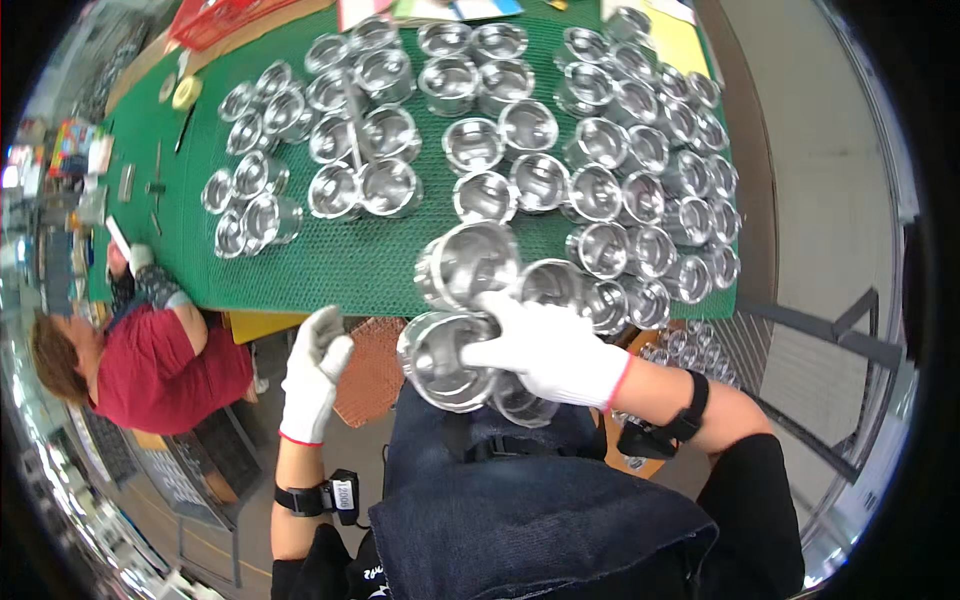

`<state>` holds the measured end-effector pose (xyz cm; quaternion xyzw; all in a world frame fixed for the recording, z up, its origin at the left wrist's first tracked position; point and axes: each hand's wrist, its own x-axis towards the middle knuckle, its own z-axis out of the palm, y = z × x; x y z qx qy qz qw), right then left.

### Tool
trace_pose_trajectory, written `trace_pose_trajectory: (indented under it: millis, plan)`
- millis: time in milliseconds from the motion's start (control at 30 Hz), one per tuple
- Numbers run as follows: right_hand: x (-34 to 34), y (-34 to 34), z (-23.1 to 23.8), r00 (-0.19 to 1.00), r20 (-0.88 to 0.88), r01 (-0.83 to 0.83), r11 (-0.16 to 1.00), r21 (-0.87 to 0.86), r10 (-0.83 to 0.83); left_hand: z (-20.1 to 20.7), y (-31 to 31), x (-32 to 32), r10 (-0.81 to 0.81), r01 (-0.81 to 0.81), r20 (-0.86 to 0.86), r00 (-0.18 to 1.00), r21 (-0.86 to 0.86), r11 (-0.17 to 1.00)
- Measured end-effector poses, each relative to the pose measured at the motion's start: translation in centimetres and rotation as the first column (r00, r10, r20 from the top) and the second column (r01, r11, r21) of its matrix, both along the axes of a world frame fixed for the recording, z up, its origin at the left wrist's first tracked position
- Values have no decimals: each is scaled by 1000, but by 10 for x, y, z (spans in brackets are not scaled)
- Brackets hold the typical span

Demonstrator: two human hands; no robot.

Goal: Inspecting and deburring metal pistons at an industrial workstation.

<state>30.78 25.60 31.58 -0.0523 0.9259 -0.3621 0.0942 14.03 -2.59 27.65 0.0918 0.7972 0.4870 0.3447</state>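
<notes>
My right hand (555,345), in a white glove with a red cuff, grips a cluster of shiny silver round cups at the table's near edge. Its fingers reach over the rims, one into the near cup (450,362). Another cup (470,265) of the cluster stands just beyond, and one (525,400) shows partly below the hand. How the cups are joined is hidden. My left hand (318,365), also white-gloved, hangs off the near edge with thumb and fingers apart, holding nothing. Rows of similar cups (390,187) stand on the green mat (350,270) ahead.
More cups (690,220) crowd the table's right side. A roll of yellow tape (187,92) and small tools lie at the left. A red crate (225,20) sits at the far left. A person in a red shirt (170,360) works at the left end. Metal railing (830,330) stands at right.
</notes>
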Motion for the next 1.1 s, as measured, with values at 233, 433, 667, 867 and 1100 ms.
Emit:
trace_pose_trajectory:
  millis: [233,433,667,867,1100]
  plan:
    - [-107,-77,-97,970,135,-173,962,-213,204,-84,-51,48,500,-757,765,406,-26,653]
    - [-188,-123,-135,970,212,-74,975,-210,120,-127,-39,23,512,-880,850,124,-145,452]
    - [-217,-145,-171,971,193,179,962,-209,-139,-183,-2,-22,543,-953,834,104,-74,295]
    - [-188,-103,-143,998,43,-31,993,-110,36,-161,10,-13,582,-904,790,193,-86,418]
    - [-22,17,-52,907,344,349,891,-290,-243,-68,-21,-11,294,-368,862,412,-137,919]
